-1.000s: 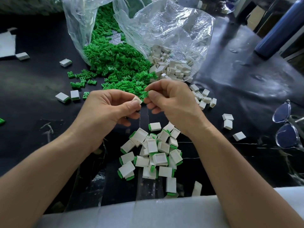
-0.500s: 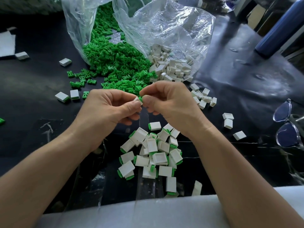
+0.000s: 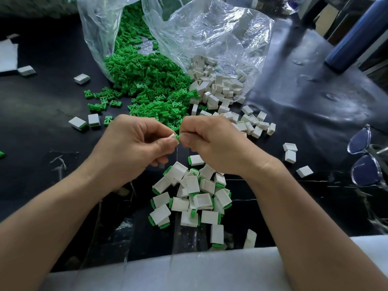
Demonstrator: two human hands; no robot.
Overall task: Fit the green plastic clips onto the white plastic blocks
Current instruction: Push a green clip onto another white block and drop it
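My left hand (image 3: 134,143) pinches a small white block (image 3: 173,136) between thumb and fingers above the black table. My right hand (image 3: 212,141) pinches a green clip (image 3: 178,138) that touches the block's end. Both hands meet at the middle of the view. Below them lies a pile of white blocks with green clips fitted (image 3: 193,196). A heap of loose green clips (image 3: 147,85) spills from a clear bag behind the hands, and loose white blocks (image 3: 218,87) spill from a second clear bag to its right.
Stray white blocks (image 3: 290,152) lie right of my right hand; others (image 3: 84,122) and a few green clips lie to the left. Glasses (image 3: 365,160) sit at the right edge. A blue cylinder (image 3: 354,36) stands at the back right. White foam (image 3: 189,274) lines the near edge.
Both hands have dropped slightly toward me while staying together. The green clip has come against the white block's end.
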